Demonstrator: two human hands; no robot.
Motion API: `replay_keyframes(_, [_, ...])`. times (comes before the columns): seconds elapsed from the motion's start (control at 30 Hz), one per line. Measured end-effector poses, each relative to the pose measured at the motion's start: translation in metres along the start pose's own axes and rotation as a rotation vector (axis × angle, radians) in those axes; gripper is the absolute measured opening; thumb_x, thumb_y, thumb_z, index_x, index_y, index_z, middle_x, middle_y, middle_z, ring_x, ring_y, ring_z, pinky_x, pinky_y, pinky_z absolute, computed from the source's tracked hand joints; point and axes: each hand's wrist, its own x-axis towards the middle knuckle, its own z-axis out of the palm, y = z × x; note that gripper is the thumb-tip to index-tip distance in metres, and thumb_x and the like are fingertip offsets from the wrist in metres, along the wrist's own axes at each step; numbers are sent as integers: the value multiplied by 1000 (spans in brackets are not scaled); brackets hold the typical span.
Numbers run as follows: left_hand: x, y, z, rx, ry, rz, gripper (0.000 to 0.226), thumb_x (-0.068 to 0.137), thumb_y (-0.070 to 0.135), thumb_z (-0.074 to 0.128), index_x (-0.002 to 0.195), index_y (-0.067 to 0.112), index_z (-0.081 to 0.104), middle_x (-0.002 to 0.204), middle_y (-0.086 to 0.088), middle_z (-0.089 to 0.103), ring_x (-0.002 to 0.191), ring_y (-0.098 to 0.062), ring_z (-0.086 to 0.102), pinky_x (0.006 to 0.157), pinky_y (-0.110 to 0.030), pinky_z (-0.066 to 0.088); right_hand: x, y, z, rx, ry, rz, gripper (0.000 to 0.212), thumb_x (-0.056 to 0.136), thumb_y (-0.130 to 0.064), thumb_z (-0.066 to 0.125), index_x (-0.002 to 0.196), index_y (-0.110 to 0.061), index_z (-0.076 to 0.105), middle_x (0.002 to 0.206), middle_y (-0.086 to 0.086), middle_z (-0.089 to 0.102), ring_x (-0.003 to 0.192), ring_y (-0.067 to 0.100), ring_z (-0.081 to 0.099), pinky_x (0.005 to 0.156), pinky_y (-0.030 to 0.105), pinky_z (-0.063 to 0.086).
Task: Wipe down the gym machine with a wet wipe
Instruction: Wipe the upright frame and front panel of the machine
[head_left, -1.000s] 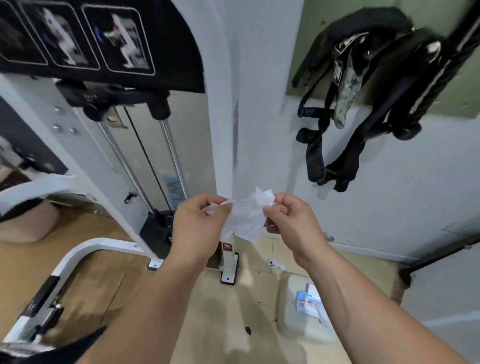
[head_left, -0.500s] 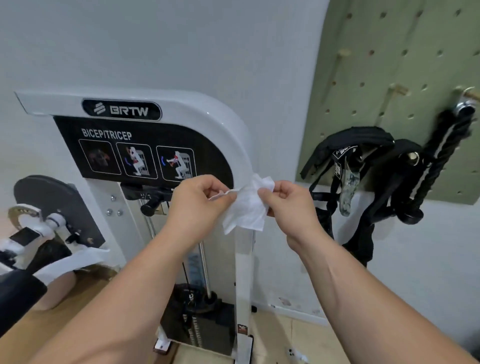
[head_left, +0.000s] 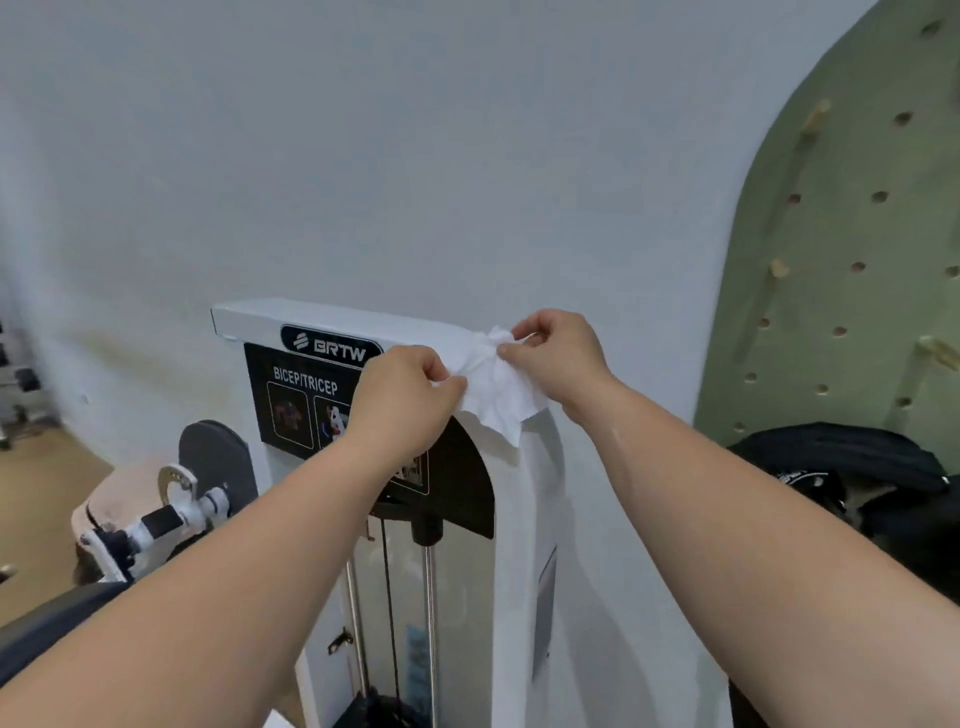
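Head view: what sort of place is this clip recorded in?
Most likely a gym, perhaps a small one. A white machine carries a BICEP/TRICEP label, and black straps hang below a green pegboard on the wall. The left hand and right hand pinch a wet wipe at the machine's top.

The left hand (head_left: 402, 397) and the right hand (head_left: 563, 361) were bare. The left forearm (head_left: 249, 566) and the right forearm (head_left: 727, 519) were bare as well, from the wrist until the edge of the picture. Both looked broad and smooth. Near the right wrist the skin shone a little.
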Motion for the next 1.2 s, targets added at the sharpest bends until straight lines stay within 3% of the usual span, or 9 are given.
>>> replay_keyframes(0.17, [17,-16,-1,181,76,37,22,88,33,68,73,19,60,71,8,60,74,-14,59,62,-28,41,12,10,17,-190,43,-155,17,86,-26,77,91,-26,61,80,-6,61,74,13,59,68,28,49])
replay_keyframes(0.23, [21,-25,-2,234,181,177,12,86,27,71,90,19,64,86,6,60,86,-18,56,71,-31,40,7,16,23,-169,7,-238,5,91,-26,72,95,-26,68,82,-10,65,74,7,60,72,24,48])
replay_keyframes(0.3, [27,-38,2,317,250,394,30,83,15,74,113,17,69,109,-5,62,99,-28,56,84,-38,43,1,22,26,-189,-19,-336,9,93,-31,71,98,-24,75,90,-12,66,81,5,61,76,19,46])
replay_keyframes(0.37, [34,-56,9,378,246,632,38,82,7,69,118,18,73,121,-10,65,105,-34,60,85,-46,48,-4,27,27,-155,-26,-370,13,90,-35,76,95,-23,79,94,-12,66,89,4,62,77,15,46])
replay_keyframes(0.47, [36,-73,17,402,198,764,38,86,12,59,121,19,74,124,-6,68,112,-35,63,89,-48,46,-6,30,25,-104,-14,-375,11,90,-32,77,96,-25,82,97,-13,69,94,1,63,79,13,47])
replay_keyframes(0.77, [33,-61,38,74,335,545,32,91,46,62,97,21,82,106,-1,73,103,-28,64,86,-53,47,9,25,21,-47,-55,-235,10,93,-28,73,86,-27,80,84,-5,70,80,8,65,77,26,54])
replay_keyframes(0.9, [37,-61,42,11,337,486,32,84,51,68,92,23,82,102,2,72,102,-26,62,85,-53,48,8,23,22,48,-59,-196,7,90,-18,76,89,-24,78,63,-8,55,57,6,51,61,22,45])
replay_keyframes(1.07, [34,-60,41,23,326,471,36,82,55,66,94,25,82,105,3,71,105,-22,61,89,-48,45,4,9,27,-139,-78,-311,7,87,-31,75,84,-28,80,77,-10,72,75,4,65,67,18,51])
replay_keyframes(1.2, [34,-62,44,19,352,485,35,83,54,67,95,25,82,105,1,71,103,-22,61,87,-51,47,7,3,23,-83,-127,-236,13,84,-38,82,82,-25,82,72,-9,73,68,1,65,63,17,49])
